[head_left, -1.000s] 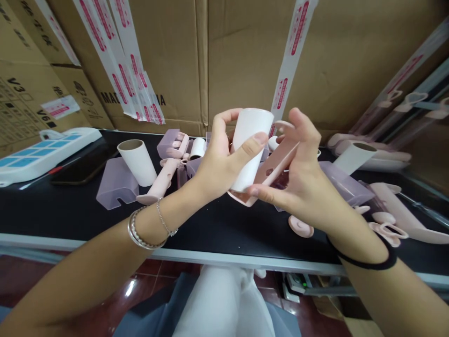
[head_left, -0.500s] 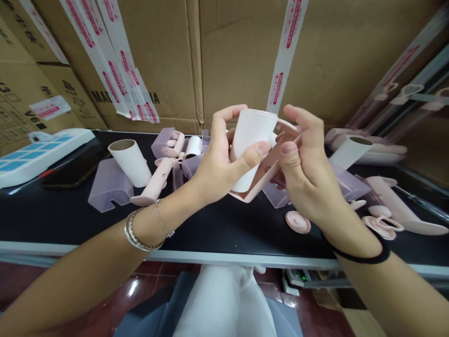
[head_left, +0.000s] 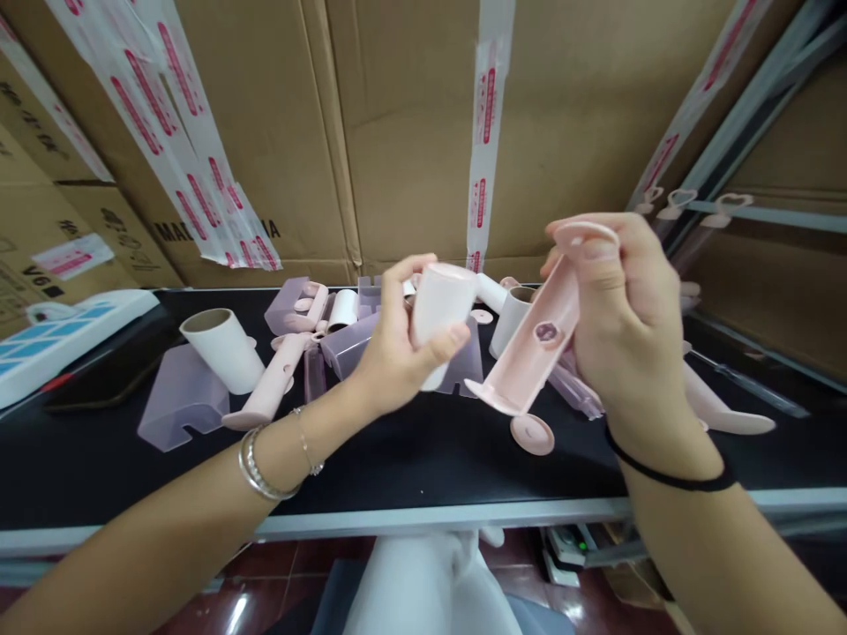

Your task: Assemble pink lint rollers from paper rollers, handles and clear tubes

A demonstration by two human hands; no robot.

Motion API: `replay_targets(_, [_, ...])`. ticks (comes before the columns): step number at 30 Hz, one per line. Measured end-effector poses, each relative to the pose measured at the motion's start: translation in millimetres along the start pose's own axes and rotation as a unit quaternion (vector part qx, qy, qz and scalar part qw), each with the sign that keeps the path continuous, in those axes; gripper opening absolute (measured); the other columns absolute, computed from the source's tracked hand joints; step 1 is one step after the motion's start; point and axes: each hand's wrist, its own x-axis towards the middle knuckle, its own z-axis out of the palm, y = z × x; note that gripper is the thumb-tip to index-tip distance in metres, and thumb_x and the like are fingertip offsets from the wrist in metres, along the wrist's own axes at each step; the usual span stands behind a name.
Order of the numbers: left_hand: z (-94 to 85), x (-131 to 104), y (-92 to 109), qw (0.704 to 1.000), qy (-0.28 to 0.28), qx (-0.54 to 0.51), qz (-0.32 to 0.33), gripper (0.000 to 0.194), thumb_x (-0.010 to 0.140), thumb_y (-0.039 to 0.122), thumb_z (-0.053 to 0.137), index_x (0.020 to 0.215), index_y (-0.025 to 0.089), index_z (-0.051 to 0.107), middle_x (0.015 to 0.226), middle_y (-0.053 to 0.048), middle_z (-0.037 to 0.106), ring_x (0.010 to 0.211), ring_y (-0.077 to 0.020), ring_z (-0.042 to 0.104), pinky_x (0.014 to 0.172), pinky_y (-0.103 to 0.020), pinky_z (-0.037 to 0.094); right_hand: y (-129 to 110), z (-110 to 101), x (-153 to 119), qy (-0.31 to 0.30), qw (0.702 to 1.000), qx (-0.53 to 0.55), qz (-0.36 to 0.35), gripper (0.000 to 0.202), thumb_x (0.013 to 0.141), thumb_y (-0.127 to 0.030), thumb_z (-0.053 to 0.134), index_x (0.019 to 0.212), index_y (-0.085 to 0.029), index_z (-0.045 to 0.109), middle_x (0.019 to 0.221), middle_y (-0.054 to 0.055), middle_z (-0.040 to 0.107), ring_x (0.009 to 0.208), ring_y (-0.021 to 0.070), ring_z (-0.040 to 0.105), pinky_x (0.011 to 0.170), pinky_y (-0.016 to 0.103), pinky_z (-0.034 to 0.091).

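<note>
My left hand (head_left: 387, 366) is closed around a smooth white cylinder (head_left: 445, 304) with a pinkish top end, held tilted above the table. My right hand (head_left: 628, 326) grips a pale pink plastic holder (head_left: 533, 357) by its upper end. The holder is a long open trough with a flared plate at each end and a small hole in its floor. A gap separates it from the cylinder. Below the holder lies a round pink cap (head_left: 532, 435). Behind it stands a white tube (head_left: 513, 319), partly hidden.
On the black table (head_left: 397, 476) at left are another white tube (head_left: 225, 348), a translucent purple cover (head_left: 182, 397), a pink holder (head_left: 271, 384) and a phone (head_left: 99, 379). A white-and-blue power strip (head_left: 79, 339) sits far left. A screwdriver (head_left: 747, 384) lies at right. Cardboard boxes (head_left: 410, 132) wall the back.
My hands have moved apart. The pink holder, earlier behind the white cylinder, is now off to the right in my right hand's grip. The camera view has shifted too.
</note>
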Motion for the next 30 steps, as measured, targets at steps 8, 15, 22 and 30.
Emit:
replay_targets(8, [-28.1,14,18,0.999,0.042,0.004,0.004,0.057,0.085,0.043,0.054,0.129,0.031,0.019,0.098,-0.002,0.061,0.063,-0.0129,0.063,0.050,-0.026,0.054,12,-3,-8,-0.152,0.988,-0.004,0.001,0.047,0.088,-0.033,0.058,0.129,-0.029,0.037,0.105,0.005,0.054,0.100,0.0214,0.059,0.086,0.041,0.053])
replay_targets(15, [-46.2,12,30,0.940,-0.069,0.302,0.145,0.059,0.073,0.022,0.065,0.128,0.021,0.043,0.127,-0.007,0.057,0.114,-0.0236,0.058,0.097,-0.036,0.050,16,-9,-2,-0.248,0.966,0.055,-0.054,0.063,0.083,-0.035,0.065,0.131,-0.029,0.025,0.129,0.011,0.045,0.118,0.0265,0.055,0.086,0.042,0.056])
replay_targets(22, [-38.4,7,34,0.936,-0.089,0.322,0.114,0.062,0.074,0.022,0.061,0.133,0.021,0.043,0.129,-0.007,0.058,0.114,-0.0235,0.058,0.094,-0.033,0.051,18,-1,-7,-0.287,0.952,0.035,-0.103,0.047,0.087,-0.032,0.063,0.121,-0.028,0.030,0.119,0.008,0.047,0.101,0.0210,0.061,0.083,0.040,0.057])
replay_targets(30, [-35.3,5,37,0.954,-0.071,0.283,0.066,0.062,0.074,0.034,0.064,0.133,0.024,0.047,0.129,-0.006,0.059,0.112,-0.0255,0.059,0.089,-0.033,0.052,9,6,-11,-0.286,0.951,0.093,-0.068,0.044,0.089,-0.032,0.059,0.119,-0.027,0.027,0.115,0.008,0.042,0.089,0.0151,0.060,0.067,0.029,0.059])
